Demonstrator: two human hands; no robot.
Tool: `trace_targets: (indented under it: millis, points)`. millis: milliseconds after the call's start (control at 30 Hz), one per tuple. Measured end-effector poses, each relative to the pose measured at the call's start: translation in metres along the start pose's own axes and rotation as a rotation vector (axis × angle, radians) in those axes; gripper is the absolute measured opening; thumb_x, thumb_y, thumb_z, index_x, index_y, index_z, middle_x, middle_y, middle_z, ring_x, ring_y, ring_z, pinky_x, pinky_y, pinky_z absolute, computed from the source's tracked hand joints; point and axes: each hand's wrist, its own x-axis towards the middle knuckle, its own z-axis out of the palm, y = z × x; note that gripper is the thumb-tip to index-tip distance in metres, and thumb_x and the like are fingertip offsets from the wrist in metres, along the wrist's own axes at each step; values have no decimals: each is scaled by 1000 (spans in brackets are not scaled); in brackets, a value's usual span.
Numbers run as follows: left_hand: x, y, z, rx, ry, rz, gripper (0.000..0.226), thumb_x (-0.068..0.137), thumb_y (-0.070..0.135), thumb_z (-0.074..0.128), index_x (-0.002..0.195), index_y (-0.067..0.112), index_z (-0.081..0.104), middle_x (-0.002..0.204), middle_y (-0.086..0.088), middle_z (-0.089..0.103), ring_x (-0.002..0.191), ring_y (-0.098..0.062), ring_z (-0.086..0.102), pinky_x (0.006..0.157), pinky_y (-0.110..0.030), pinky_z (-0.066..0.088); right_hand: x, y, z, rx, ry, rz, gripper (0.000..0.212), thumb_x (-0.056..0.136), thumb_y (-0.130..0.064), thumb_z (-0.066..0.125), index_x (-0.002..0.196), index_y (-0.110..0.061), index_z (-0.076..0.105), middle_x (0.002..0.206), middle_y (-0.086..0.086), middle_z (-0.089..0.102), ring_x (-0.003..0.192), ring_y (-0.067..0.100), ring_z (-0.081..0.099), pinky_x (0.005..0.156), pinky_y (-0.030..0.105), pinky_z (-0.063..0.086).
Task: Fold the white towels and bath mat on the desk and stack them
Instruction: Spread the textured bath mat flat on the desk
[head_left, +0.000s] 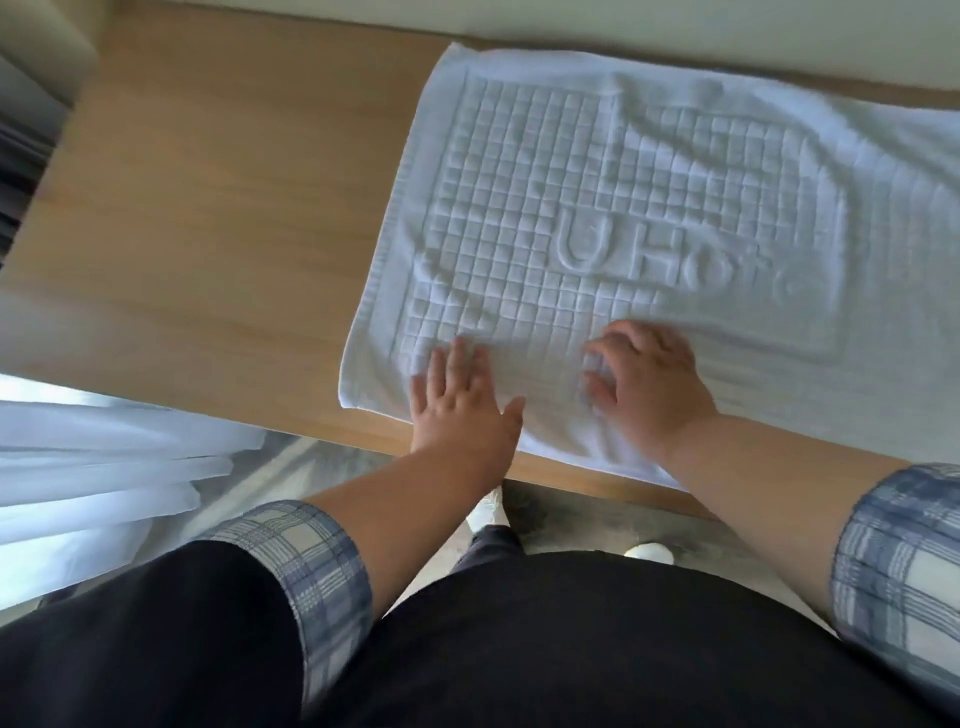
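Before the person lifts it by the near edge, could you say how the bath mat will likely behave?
The bath mat will probably flop: wrinkles show near the left hand and right hand. Its thick raised weave suggests some weight. It likely slides on the smooth desk.

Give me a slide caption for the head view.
Both hands, left hand and right hand, press flat on a white bath mat spread across the wooden desk.

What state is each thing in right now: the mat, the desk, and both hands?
bath mat: spread open on the desk, unfolded, a few wrinkles, near edge overhanging.
desk: left part bare wood.
left hand: flat, fingers spread, pressing the mat's near edge, no grip.
right hand: fingers curled on the mat, palm down; no clear grip.
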Motion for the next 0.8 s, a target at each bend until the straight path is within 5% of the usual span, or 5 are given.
trace_targets:
  millis: [100, 233, 367, 533, 800]
  points:
    - [28, -12, -20, -25, 62, 172, 70, 104, 49, 23, 157, 26, -17, 162, 6, -32, 146, -16, -33, 113, -37, -23, 32, -38, 0, 48, 89, 36, 42, 95, -47, 42, 125, -24, 60, 144, 0, 43, 140, 29, 33, 119, 44, 18]
    - [66, -29, -36, 173, 53, 618, 67, 105, 43, 20, 156, 25, -19, 164, -1, -27, 149, -20, -28, 122, -42, -14, 71, -69, 5, 24, 42, 85, 50, 102, -40, 38, 151, -30, 34, 167, -1, 7, 154, 21, -2, 124, 49, -4]
    - [70, -77, -32, 207, 5, 381, 71, 97, 61, 6, 146, 33, -37, 154, 3, -46, 140, -18, -45, 119, -47, -21, 82, -58, 1, 57, 87, 243, 56, 101, -44, 37, 155, -31, 27, 169, -2, 2, 154, 16, -9, 123, 48, -9]
    - [62, -73, -31, 183, -3, 417, 72, 91, 67, -6, 139, 33, -48, 151, 3, -51, 139, -19, -47, 113, -46, -31, 99, -45, -2, 58, 42, 392, 63, 100, -55, 24, 157, -34, 9, 168, -4, -11, 152, 18, -19, 122, 50, -12]
    - [228, 32, -147, -23, 256, 454, 68, 104, 52, 23, 160, 26, -6, 168, -3, -11, 153, -23, -16, 124, -46, -6, 94, -46, 16, -58, 19, 392, 70, 95, -69, -4, 156, -37, -16, 165, -2, -23, 149, 18, -28, 120, 51, -17]
